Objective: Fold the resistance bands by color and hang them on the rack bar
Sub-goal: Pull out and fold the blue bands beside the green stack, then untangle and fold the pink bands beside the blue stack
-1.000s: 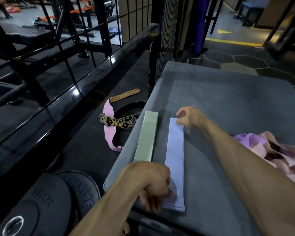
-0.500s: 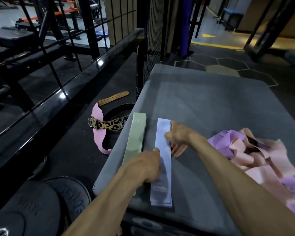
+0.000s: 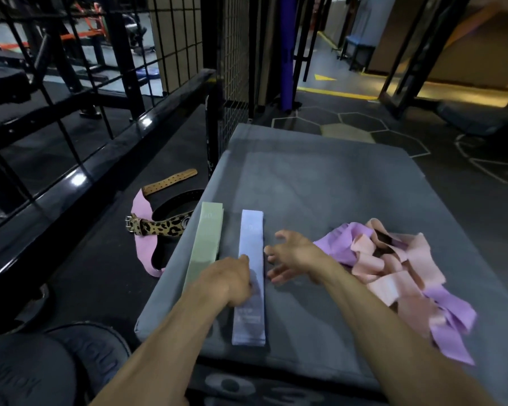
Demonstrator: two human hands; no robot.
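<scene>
Left hand: my left hand [image 3: 228, 281] lies knuckles up on the middle of the blue band, fingers curled down and pressing it flat against the tabletop; I cannot tell whether any finger hooks under the edge.
Right hand: my right hand [image 3: 294, 254] hovers just beside the blue band's right edge, fingers spread apart and loosely bent, gripping nothing.
Blue band: the blue band [image 3: 251, 244] lies flat as a long folded strip, running from near the tabletop's front edge toward its middle, part of it covered by my left hand.
Green band: the green band [image 3: 206, 238] lies flat just left of the blue one, parallel to it and along the tabletop's left edge, a narrow gap between the two.
Loose pile: a heap of pink bands [image 3: 393, 268] and purple bands [image 3: 449, 323] sits tangled and unfolded by the tabletop's right edge, near my right forearm.
Tabletop: the grey padded tabletop [image 3: 320, 186] carries all the bands.
Floor at left: a leopard-print belt [image 3: 162, 227], a pink belt [image 3: 143, 247] and a tan strap [image 3: 170, 181] lie on the dark floor beside the tabletop's left edge.
Below the front-left corner: black weight plates [image 3: 56, 367] are stacked.
Behind: a black wire grid panel [image 3: 232, 68] stands past the tabletop's far-left corner.
</scene>
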